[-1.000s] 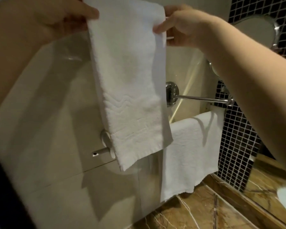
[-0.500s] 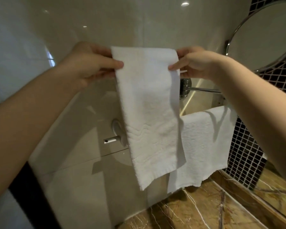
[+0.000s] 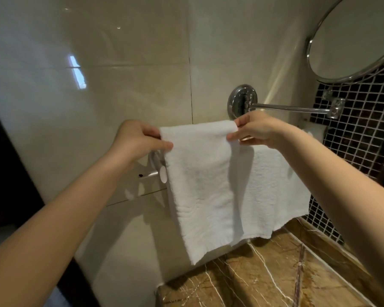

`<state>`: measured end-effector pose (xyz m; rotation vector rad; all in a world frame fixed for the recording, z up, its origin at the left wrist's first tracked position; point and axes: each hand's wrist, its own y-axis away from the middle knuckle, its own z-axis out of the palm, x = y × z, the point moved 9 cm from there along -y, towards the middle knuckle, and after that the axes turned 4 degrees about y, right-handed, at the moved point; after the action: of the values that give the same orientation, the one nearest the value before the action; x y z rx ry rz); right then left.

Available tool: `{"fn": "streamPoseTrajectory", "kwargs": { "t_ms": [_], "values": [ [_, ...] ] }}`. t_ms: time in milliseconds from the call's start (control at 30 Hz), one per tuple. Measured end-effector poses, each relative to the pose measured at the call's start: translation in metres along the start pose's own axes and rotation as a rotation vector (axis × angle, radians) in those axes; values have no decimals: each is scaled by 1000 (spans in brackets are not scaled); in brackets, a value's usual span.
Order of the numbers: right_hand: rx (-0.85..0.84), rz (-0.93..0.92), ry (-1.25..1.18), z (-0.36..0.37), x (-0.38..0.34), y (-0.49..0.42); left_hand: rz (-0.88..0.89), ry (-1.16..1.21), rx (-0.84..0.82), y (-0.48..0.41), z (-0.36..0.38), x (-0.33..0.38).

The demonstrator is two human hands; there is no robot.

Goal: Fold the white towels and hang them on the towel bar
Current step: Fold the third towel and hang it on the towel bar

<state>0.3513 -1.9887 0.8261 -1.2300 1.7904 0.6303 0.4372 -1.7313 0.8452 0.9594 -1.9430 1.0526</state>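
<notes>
Left hand [image 3: 140, 140] is pinching the upper left corner of the folded white towel [image 3: 200, 185], thumb in front; right hand [image 3: 257, 130] is pinching the upper right corner likewise; towel is hanging straight down between them, in front of the towel bar [image 3: 152, 172], whose left end is showing just beside the cloth; contact with bar hidden, cannot tell; second white towel [image 3: 275, 185] is hanging just to the right, partly behind; marble counter [image 3: 264, 280] is lying below.
</notes>
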Motion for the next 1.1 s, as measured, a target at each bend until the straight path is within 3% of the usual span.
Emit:
{"fn": "streamPoseTrajectory", "kwargs": {
  "t_ms": [167,400,567,633,733,933,1033,1100],
  "values": [
    [44,30,26,7,17,3,-35,-140,6,7,6,-17],
    [179,-2,177,15,25,8,-12,-510,132,18,1,-16],
    [361,-132,626,8,10,20,158,-624,136,20,7,1],
    [326,-290,662,14,-2,23,231,-595,31,18,20,7],
    [142,-506,717,37,-16,26,265,-618,-118,20,41,9],
    [119,-567,885,52,-7,24,409,-824,-80,28,55,16],
    [356,-679,721,48,1,41,653,-907,77,57,55,24],
    [600,-705,489,39,20,63,765,-761,167,89,50,23]
  ]
}}
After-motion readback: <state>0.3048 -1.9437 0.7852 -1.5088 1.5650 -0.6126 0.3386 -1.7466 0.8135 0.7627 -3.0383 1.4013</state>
